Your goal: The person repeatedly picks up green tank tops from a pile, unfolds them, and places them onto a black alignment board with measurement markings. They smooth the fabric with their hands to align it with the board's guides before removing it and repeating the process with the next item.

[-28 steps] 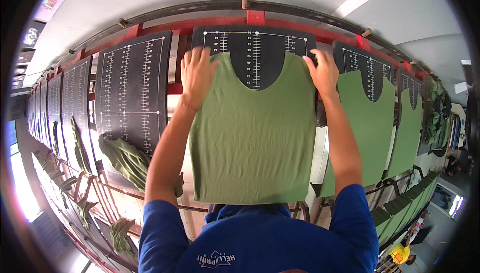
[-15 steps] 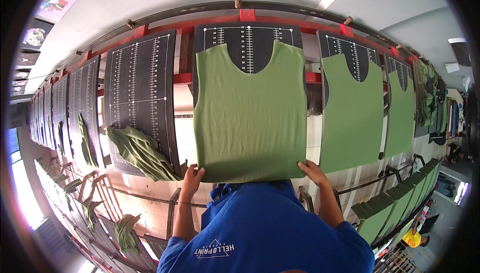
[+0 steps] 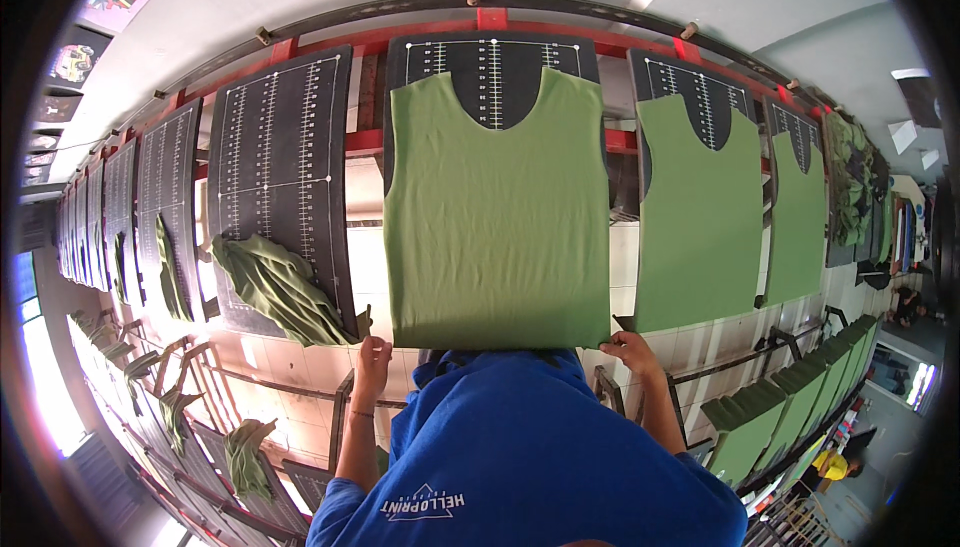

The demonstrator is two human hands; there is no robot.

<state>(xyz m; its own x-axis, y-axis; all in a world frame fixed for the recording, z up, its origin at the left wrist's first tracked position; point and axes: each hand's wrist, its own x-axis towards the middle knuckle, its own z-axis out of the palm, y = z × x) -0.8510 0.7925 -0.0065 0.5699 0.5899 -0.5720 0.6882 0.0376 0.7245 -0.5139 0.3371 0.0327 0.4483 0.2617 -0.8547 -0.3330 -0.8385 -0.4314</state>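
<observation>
both hands (image 3: 372,355) at green garment's (image 3: 497,217) bottom hem on black board (image 3: 492,69)

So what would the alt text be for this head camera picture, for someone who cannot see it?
A person in a blue shirt holds the bottom corners of a green sleeveless garment panel with the left hand and right hand, spread flat on a black ruled board. More boards line the row; a crumpled green garment lies on the left one.

The near hem of the green shirt piece (image 3: 497,217) disappears behind the person's blue shirt (image 3: 520,447), so its middle stretch cannot be seen. The black marked board (image 3: 492,72) beneath shows only at the neckline. Both forearms vanish under the blue sleeves. Far right, stacked items (image 3: 905,237) are too small to identify.
</observation>
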